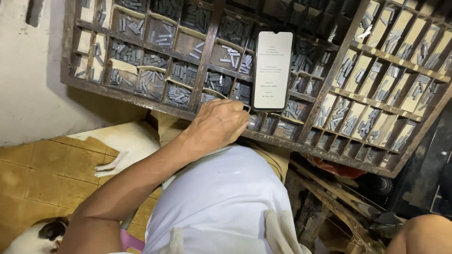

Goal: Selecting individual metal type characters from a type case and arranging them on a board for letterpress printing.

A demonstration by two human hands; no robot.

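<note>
The head camera looks down on a wooden type tray [207, 56], a sloped case split into many small compartments, most of them holding short grey metal type pieces [179, 94]. A phone [273, 70] lies propped on the tray's middle dividers, its screen lit with a pale page of text.

The left hand [216, 124] reaches in from the near left and rests at the tray's near edge, just left of the phone's lower end. Its fingers curl down into a compartment there; they seem to be pinching at a piece of type, though the fingertips are hidden and no piece can be made out. The step in hand looks like picking type from the near row, and the next move would call for a careful lift clear of the divider.

The right hand is out of view. A white and dark animal [127, 146] lies on the tiled floor [42, 174] at the near left.
</note>
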